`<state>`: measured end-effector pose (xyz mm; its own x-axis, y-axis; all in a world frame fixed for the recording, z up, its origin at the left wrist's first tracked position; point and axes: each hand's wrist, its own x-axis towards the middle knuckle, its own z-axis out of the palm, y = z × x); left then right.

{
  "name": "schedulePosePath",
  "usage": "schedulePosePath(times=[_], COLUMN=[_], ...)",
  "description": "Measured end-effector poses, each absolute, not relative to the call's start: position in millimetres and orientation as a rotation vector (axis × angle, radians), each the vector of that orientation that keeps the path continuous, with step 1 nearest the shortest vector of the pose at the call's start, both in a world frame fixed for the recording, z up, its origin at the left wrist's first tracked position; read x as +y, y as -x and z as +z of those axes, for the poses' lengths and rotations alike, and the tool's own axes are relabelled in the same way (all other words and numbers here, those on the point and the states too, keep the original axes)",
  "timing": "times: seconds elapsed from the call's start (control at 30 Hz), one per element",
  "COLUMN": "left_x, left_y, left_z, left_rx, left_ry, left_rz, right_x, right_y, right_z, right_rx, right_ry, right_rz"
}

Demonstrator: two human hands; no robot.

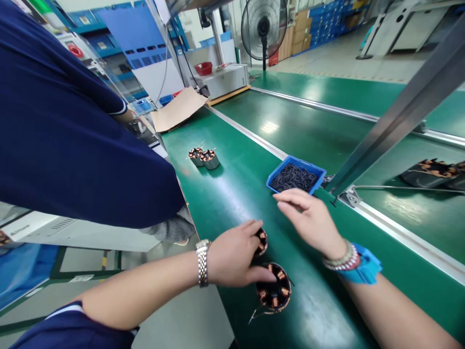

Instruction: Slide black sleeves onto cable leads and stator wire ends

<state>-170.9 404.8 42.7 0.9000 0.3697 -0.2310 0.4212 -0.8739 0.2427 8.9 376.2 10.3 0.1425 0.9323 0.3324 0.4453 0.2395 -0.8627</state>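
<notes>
My left hand (238, 254) curves over a motor stator (260, 242) with copper windings, its fingers at the far side. Its thumb reaches across the top of a second, nearer stator (274, 296), which stands on the green bench with thin wire ends sticking out. The hand covers much of the farther stator. My right hand (312, 218) is by the front edge of a blue bin (321, 178) full of short black sticks or tubes (294, 177). Its fingers are curled, thumb near the forefinger; whatever lies between them is hidden.
Two more stators (209, 159) stand farther up the green bench (232, 198). A slanted metal post (395, 106) rises right of the bin. A person in dark blue (80, 126) stands at the left edge. Cardboard (181, 109) and a fan (264, 29) are beyond.
</notes>
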Motion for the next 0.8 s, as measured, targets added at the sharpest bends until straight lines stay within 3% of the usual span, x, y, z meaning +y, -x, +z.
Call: schedulePosePath(times=[0.23, 0.47, 0.63, 0.8], left_x=[374.3, 375.8, 426.9, 526.8], left_y=[156.0, 148.7, 166.6, 162.8], left_z=[33.7, 31.8, 38.8, 59.8], left_rx=[0.632, 0.531, 0.743, 1.122], left_ry=[-2.887, -2.966, -2.944, -2.928], left_rz=[-0.36, -0.366, -0.367, -0.25], right_x=[364.1, 343.9, 337.3, 343.8], right_y=[-10.0, -6.0, -2.3, 7.0], right_z=[13.3, -19.3, -49.8, -54.5], right_rx=[-1.529, -1.576, -1.763, -1.971], right_ry=[1.356, 1.465, 1.653, 1.75], right_rz=[0.435, 0.366, 0.42, 0.389])
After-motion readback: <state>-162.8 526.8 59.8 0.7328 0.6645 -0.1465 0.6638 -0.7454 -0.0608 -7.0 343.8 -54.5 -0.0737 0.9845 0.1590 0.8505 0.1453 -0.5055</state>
